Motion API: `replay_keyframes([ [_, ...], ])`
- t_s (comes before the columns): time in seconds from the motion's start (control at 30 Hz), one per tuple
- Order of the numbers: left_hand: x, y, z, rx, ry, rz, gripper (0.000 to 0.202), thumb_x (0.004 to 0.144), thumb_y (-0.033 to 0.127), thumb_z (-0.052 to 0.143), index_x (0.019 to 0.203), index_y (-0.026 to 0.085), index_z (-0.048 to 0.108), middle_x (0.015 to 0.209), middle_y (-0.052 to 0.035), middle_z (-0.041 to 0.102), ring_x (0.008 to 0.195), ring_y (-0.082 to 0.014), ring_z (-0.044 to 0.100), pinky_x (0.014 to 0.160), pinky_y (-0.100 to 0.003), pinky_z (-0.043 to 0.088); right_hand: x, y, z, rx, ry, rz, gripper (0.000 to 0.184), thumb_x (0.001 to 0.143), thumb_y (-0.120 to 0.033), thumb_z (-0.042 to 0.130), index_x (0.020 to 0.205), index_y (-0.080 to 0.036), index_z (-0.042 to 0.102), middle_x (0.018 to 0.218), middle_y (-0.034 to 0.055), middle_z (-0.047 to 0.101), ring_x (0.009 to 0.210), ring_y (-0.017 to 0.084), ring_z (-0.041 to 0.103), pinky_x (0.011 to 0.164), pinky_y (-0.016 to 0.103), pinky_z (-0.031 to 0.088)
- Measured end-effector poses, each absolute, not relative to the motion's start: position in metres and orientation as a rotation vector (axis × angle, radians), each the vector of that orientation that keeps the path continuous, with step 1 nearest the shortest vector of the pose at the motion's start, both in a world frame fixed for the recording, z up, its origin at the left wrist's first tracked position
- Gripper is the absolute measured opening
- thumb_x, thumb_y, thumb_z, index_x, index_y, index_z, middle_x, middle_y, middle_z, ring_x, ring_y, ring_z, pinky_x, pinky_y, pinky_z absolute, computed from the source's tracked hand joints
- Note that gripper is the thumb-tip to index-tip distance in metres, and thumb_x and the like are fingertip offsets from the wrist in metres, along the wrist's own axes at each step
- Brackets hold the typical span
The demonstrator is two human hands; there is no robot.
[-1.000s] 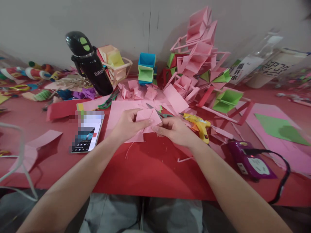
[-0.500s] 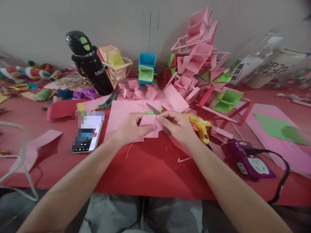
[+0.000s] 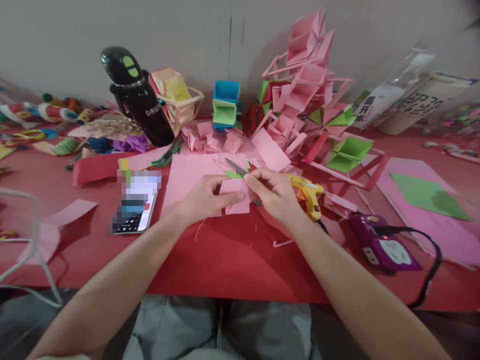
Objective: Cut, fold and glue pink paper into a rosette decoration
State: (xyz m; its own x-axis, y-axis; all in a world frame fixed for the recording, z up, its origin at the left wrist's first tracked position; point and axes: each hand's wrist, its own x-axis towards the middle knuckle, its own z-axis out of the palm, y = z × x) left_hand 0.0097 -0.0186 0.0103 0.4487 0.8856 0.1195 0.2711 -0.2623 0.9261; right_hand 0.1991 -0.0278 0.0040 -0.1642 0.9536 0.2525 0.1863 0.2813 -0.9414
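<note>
A small piece of pink paper is held between both hands over the red table. My left hand is closed on its left side, thumb lying across the front. My right hand pinches the upper right edge with thumb and fingertips. Just beyond the fingers lies a pair of scissors, its blades pointing away to the left and most of it hidden by my right hand and the paper. Green paper scraps and a larger pink sheet lie underneath.
Right of my hands rests a yellow glue gun, with a purple power strip nearer me. A phone lies left, before a black bottle. Folded pink paper pieces stack up at the back, by the wall.
The pink paper has shifted slightly right and turned a little between my hands. My right fingers have moved slightly along its upper edge. Elsewhere only the view shifts slightly.
</note>
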Motion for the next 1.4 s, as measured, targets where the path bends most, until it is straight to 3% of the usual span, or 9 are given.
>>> replay_keyframes([
  [0.17,0.010,-0.017,0.009,1.790,1.042,0.944,0.028,0.080,0.040,0.075,0.069,0.016,0.064,0.059,0.0045,0.047,0.054,-0.0079,0.038,0.050,-0.022,0.031,0.200,-0.028,0.004,-1.095,-1.555,0.979,0.044,0.087,-0.057,0.063,0.067,-0.019,0.057,0.060,-0.0025,0.049,0.056,0.010,0.041,0.055,0.027,0.034],
  [0.3,0.007,-0.015,0.009,1.794,1.106,1.006,0.026,0.080,0.038,0.074,0.073,0.015,0.067,0.062,0.0025,0.055,0.055,-0.0085,0.042,0.050,-0.022,0.033,0.201,-0.026,0.002,-1.088,-1.609,1.034,0.044,0.085,-0.060,0.064,0.075,-0.017,0.061,0.064,-0.0024,0.051,0.057,0.010,0.041,0.055,0.026,0.035],
  [0.47,0.007,-0.013,0.007,1.773,1.009,0.905,0.023,0.079,0.037,0.075,0.088,0.016,0.073,0.082,-0.0019,0.070,0.069,-0.0123,0.057,0.062,-0.024,0.045,0.203,-0.026,0.005,-1.101,-1.740,0.986,0.042,0.084,-0.054,0.068,0.067,-0.017,0.059,0.061,-0.0015,0.054,0.058,0.010,0.045,0.056,0.026,0.037],
  [0.67,0.006,-0.013,0.007,1.792,1.039,0.956,0.022,0.081,0.036,0.074,0.081,0.015,0.072,0.078,-0.0029,0.070,0.071,-0.0133,0.059,0.063,-0.024,0.046,0.204,-0.025,0.003,-1.132,-1.710,1.064,0.039,0.085,-0.051,0.067,0.072,-0.015,0.066,0.061,-0.0015,0.056,0.055,0.009,0.044,0.053,0.025,0.036],
  [0.97,0.006,-0.010,0.001,1.761,0.925,0.919,0.023,0.087,0.035,0.064,0.077,0.014,0.070,0.074,-0.0038,0.069,0.069,-0.0132,0.060,0.065,-0.025,0.048,0.207,-0.027,0.004,-1.126,-1.854,0.991,0.042,0.084,-0.051,0.070,0.064,-0.015,0.062,0.060,-0.0002,0.060,0.057,0.010,0.051,0.057,0.025,0.039],
  [1.13,0.007,-0.011,0.001,1.750,0.994,1.013,0.021,0.086,0.029,0.064,0.071,0.014,0.068,0.065,-0.0005,0.062,0.063,-0.0110,0.052,0.060,-0.024,0.042,0.208,-0.024,0.003,-1.114,-1.850,1.024,0.043,0.086,-0.054,0.066,0.066,-0.016,0.059,0.060,-0.0016,0.056,0.057,0.010,0.046,0.055,0.025,0.037],
  [1.4,0.007,-0.011,0.003,1.897,0.985,0.965,0.028,0.089,0.032,0.060,0.067,0.015,0.062,0.060,0.0017,0.053,0.057,-0.0097,0.044,0.054,-0.023,0.036,0.208,-0.025,0.005,-1.079,-1.904,1.020,0.045,0.089,-0.052,0.063,0.061,-0.017,0.054,0.058,-0.0036,0.047,0.057,0.009,0.041,0.055,0.026,0.033],
])
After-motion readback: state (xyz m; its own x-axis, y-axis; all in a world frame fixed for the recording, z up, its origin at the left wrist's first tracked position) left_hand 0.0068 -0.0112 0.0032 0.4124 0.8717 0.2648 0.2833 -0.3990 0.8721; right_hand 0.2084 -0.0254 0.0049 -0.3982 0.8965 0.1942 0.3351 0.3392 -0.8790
